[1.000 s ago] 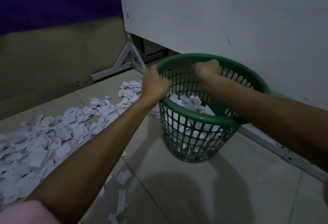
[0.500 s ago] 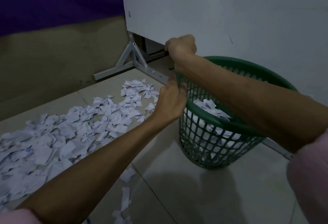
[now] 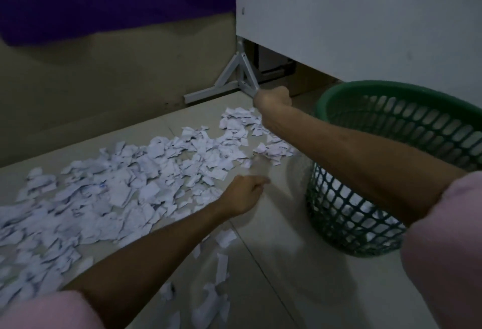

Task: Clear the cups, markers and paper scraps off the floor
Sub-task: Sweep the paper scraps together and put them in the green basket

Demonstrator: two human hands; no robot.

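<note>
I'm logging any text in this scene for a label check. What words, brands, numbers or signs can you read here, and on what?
None can be read.
Torn white paper scraps on the floor: faint blue ink marks, too blurred to read.
Green plastic mesh basket: no label visible.
White panel: dark specks only, no writing.

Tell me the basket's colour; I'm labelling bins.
Green, with a lattice wall; the basket shows in the head view.

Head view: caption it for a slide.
Both hands, left and right, reach over paper scraps beside a green basket.
</note>
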